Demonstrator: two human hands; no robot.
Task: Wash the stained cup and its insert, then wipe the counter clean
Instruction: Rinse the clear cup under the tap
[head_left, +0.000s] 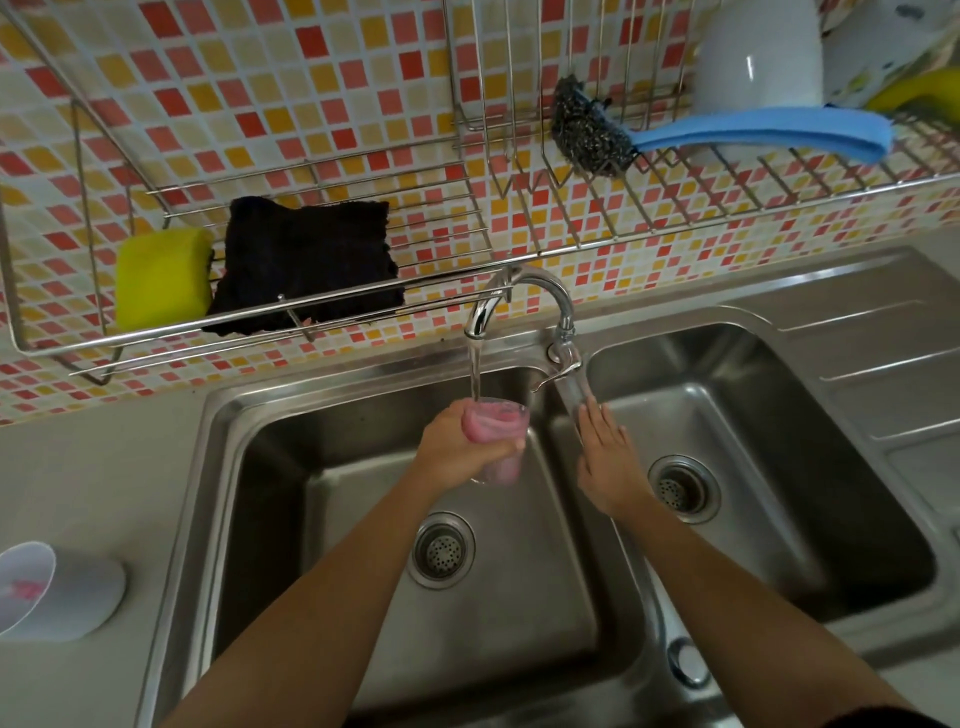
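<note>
- Standing at a steel double sink, a person holds a clear, pink-stained cup (496, 418) in the left hand (457, 441) above the left basin (311, 467).
- The left fingers (449, 415) wrap round the cup's near side, with the thumb tip pressed on its right wall; the rim pokes out above them, tilted a little toward the wall.
- Water (475, 369) runs from the tap spout (519, 283) straight into the cup's mouth.
- The right hand (608, 457) is flat and released, grasping nothing. Its straight fingers (592, 415) point at the tap lever (563, 364) over the ridge between the basins; I cannot tell whether they touch it.
- A white cup-shaped piece (67, 592) with a pink smear inside lies on its side on the bench (78, 467), well to the left of the sink.
- On the wire rack (363, 306) above sit a yellow sponge (161, 278) and a dark cloth (306, 265), touching; further right are a steel scourer (587, 130) and a blue cloth (769, 130).
</note>
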